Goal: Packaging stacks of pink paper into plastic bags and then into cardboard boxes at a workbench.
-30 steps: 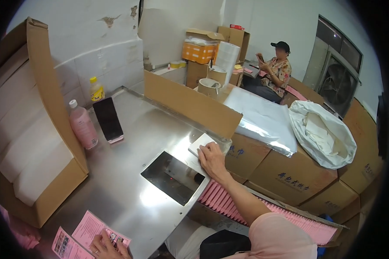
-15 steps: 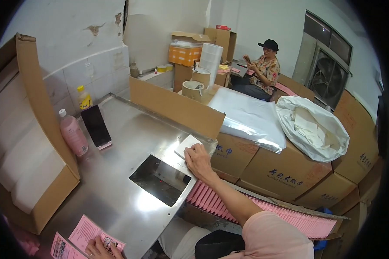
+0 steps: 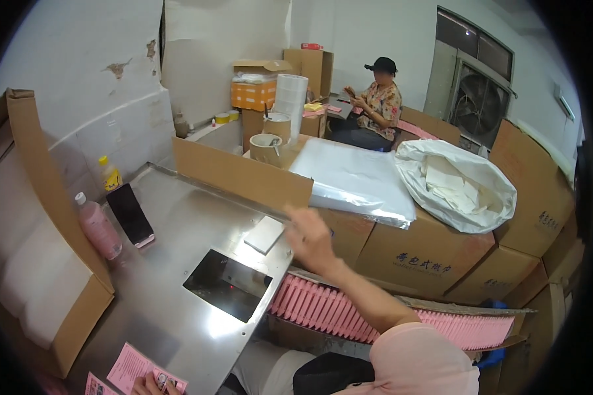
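At the lower left, my left hand has its fingers bent over the edge of a pink printed folder; the lower part of this hand is cut off by the picture's edge. A second pink printed panel lies beside it. My right hand is lifted off the steel table's right edge, empty as far as I can see, its fingers smeared by motion. Just left of it, a small white stack of folded tissue lies flat on the steel table, beyond a rectangular opening.
A pink bottle, a yellow-capped bottle and a phone stand at the left by a large open carton. Rows of pink packets fill a long box at right. Plastic sheets cover cartons. A co-worker sits behind.
My right hand has let go of the white tissue stack and moved right and slightly up, away from it. The left hand stays on the pink folder. The whole view has shifted a little.
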Tool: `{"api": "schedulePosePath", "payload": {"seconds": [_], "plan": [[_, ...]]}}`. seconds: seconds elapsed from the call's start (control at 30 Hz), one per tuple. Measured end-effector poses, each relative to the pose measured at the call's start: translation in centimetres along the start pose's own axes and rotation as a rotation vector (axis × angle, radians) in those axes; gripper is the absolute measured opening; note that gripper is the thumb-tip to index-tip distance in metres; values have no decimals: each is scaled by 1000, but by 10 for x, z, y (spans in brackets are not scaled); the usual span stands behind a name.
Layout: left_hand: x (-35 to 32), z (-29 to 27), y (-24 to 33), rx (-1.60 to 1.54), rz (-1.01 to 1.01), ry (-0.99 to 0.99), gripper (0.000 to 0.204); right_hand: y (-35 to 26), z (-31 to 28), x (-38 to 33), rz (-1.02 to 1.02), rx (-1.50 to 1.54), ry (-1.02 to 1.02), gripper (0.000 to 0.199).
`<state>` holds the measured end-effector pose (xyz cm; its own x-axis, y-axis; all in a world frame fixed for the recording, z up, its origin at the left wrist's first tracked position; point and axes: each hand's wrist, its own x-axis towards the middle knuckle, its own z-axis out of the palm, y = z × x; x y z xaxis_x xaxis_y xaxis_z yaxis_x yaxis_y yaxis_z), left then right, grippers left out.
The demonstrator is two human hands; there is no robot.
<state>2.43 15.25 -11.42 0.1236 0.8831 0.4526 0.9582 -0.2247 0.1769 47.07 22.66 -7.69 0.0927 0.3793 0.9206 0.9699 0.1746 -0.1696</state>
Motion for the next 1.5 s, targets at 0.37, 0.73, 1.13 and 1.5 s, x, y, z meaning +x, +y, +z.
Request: {"api": "schedulePosePath", "payload": {"seconds": [0.37,0.73,1.13,1.5], "plan": [[2,5,0,-35,-33,28,36,-89,53,-45,-250,341,-285,37],[-3,6,-2,-38,16,68,33,-165,67,-94,-254,698,-403,23],[0,4,-1,-67,-10,48,33,-167,59,-86,-244,735,-431,27],[2,3,2,-110,-14,79,34,-168,54,-84,-186,733,-437,23]]}}
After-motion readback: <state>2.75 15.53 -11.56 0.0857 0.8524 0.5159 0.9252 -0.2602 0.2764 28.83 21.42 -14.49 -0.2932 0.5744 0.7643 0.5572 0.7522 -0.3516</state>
